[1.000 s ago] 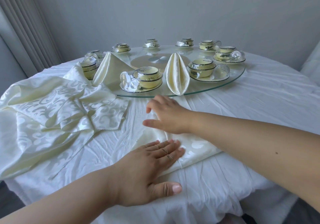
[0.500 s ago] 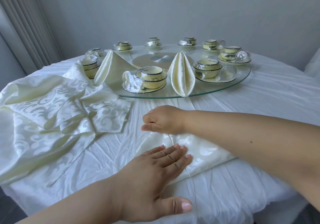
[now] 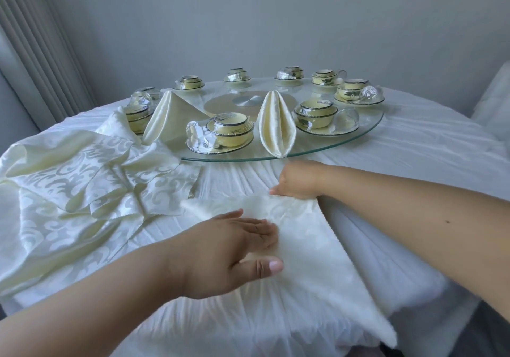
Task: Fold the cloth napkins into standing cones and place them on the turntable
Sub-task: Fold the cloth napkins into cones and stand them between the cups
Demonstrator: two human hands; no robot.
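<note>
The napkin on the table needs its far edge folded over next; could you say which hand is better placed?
Probably the right hand: it already pinches the napkin at its far edge.

Your left hand [image 3: 220, 249] and right hand [image 3: 299, 180] are bare, no rings or gloves, forearms unsleeved. Your left thumbnail [image 3: 274, 266] looks short and unpainted; a small mole [image 3: 446, 221] marks your right forearm.

Soft, even daylight, coming from the left by the curtain [image 3: 36, 45]; cool grey cast. Shadows faint. Mild sheen on the glass turntable [image 3: 367, 133] and plastic-wrapped bowls [image 3: 230, 133]. Left hand [image 3: 226, 252] and the napkin [image 3: 303, 246] under it motion-blurred. Wide-angle bend at frame edges; forearms stretched.
</note>
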